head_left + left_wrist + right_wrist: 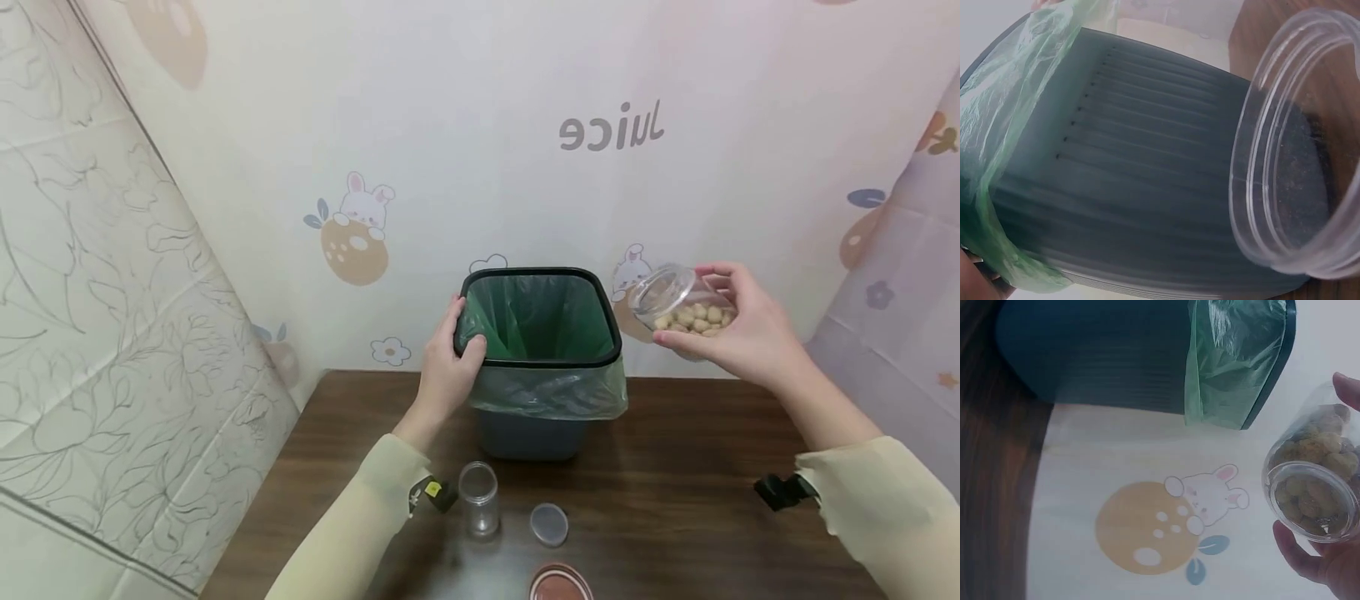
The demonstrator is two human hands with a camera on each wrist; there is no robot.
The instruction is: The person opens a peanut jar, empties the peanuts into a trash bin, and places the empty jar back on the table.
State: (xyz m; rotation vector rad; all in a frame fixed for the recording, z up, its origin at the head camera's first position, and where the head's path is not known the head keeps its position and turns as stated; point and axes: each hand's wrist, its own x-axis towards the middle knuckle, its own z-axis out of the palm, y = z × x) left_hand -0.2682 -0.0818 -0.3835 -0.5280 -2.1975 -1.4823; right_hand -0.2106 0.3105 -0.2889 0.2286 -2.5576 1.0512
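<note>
In the head view a dark trash bin (528, 433) stands upright, lined with a green plastic bag (555, 392) folded over its black rim. My left hand (447, 367) grips the rim at its left front corner, thumb over the edge. To the right of the bin, my right hand (750, 325) holds a clear plastic jar (667, 287) in the air, tilted with its open mouth toward the bin. Round pale-brown nuts (697, 317) lie inside it. The right wrist view shows the jar's base (1313, 500) with nuts behind it, the thumb and fingers around its sides.
An uncapped clear jar (480, 504) stands on the brown wooden table (675, 475) in front of the bin. Beside it lie a translucent round lid (549, 525) and a reddish round item (560, 583) at the near edge. A printed cloth (480, 125) hangs behind the bin.
</note>
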